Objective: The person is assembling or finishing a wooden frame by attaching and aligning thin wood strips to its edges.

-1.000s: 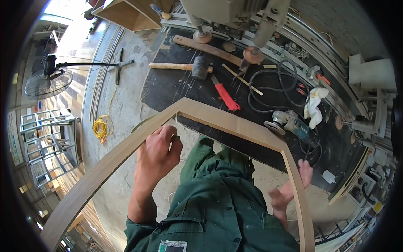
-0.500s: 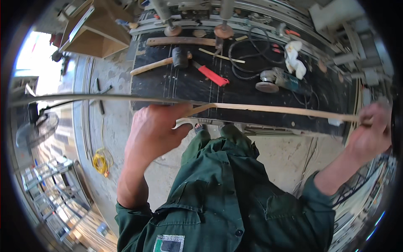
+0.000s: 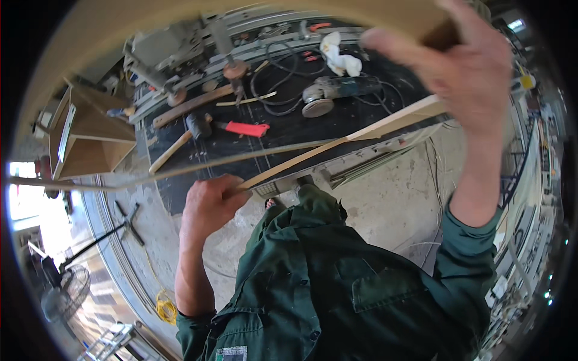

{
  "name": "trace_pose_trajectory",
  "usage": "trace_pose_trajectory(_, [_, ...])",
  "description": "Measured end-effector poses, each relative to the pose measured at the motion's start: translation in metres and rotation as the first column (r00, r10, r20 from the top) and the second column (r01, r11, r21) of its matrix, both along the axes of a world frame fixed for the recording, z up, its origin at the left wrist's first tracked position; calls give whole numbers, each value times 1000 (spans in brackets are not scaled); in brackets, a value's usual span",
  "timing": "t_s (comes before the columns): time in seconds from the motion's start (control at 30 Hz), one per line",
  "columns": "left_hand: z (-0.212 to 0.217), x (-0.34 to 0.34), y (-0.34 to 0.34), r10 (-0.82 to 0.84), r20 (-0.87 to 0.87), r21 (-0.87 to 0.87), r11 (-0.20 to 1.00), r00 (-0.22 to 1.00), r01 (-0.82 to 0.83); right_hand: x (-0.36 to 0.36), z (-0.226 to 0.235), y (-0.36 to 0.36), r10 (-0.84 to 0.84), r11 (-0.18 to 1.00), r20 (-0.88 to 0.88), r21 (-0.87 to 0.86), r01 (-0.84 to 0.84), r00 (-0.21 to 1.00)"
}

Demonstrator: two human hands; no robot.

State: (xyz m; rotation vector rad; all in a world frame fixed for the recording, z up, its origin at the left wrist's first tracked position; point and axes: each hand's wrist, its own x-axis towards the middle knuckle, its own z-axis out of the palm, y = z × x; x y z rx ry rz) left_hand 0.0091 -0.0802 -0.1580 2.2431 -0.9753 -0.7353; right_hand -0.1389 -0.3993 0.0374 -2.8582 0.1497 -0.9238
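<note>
Raised higher than a moment ago, the curved wooden frame sits clear of the black workbench, left hand and right hand both closed around it, not yet set down.

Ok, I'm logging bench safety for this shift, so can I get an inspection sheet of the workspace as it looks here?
Surface: dark workbench, scuffed, crowded with tools.
Job's things: long curved wooden frame, held up above the bench; its upper part arcs across the top of the view.
Clutter: mallet, red-handled tool, angle grinder, white rag, loose wood strips.
Grips: left hand closed on the frame's lower rail; right hand grasping the frame's upper part.
Cables: black cord looped on the bench by the grinder; yellow cord coiled on the floor.
Surroundings: wooden box to the left, standing fan, concrete floor.
</note>
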Motion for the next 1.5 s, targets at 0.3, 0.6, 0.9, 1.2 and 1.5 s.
trace_pose_trajectory(0.3, [-50, -5, -33, -125, 19, -30, 992, 992, 126, -4, -63, 26, 49, 963, 96, -267, -22, 994])
trace_pose_trajectory(0.6, [-49, -6, -48, -124, -55, 138, 982, 991, 131, -64, -93, 33, -43, 898, 275, -412, 158, 961])
trace_pose_trajectory(0.9, [-87, 2, -99, -228, -466, 128, 939, 855, 320, -141, -95, 23, -422, 836, -21, -394, 381, 906])
trace_pose_trajectory(1.2, [-117, -25, -200, -262, -11, 131, 956, 965, 261, -132, -117, 7, -320, 869, 178, -336, 363, 930])
trace_pose_trajectory(1.5, [-131, -9, -211, -338, -106, -98, 940, 935, 328, -115, -256, -19, -558, 790, 76, 354, 500, 827])
